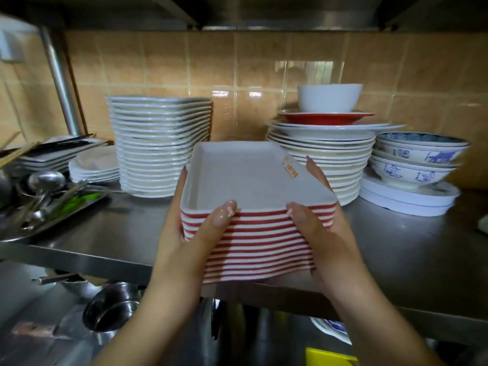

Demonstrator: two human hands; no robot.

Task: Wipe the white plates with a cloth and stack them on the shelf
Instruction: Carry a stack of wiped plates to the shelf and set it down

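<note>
Both hands' grip clamps the plate stack (257, 220) between them, left hand (195, 233), right hand (317, 228)

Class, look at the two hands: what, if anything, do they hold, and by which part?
Both hold the stack of square dishes: left hand grips its left side, right hand its right side, thumbs at the front rim.

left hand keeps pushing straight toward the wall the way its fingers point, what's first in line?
Likely the tall stack of square white plates behind it. The left hand grips the stack of red-striped square dishes, fingers pointing up and away across the steel shelf. Depth is unclear; it might slip past its right edge toward the tiled wall.
</note>
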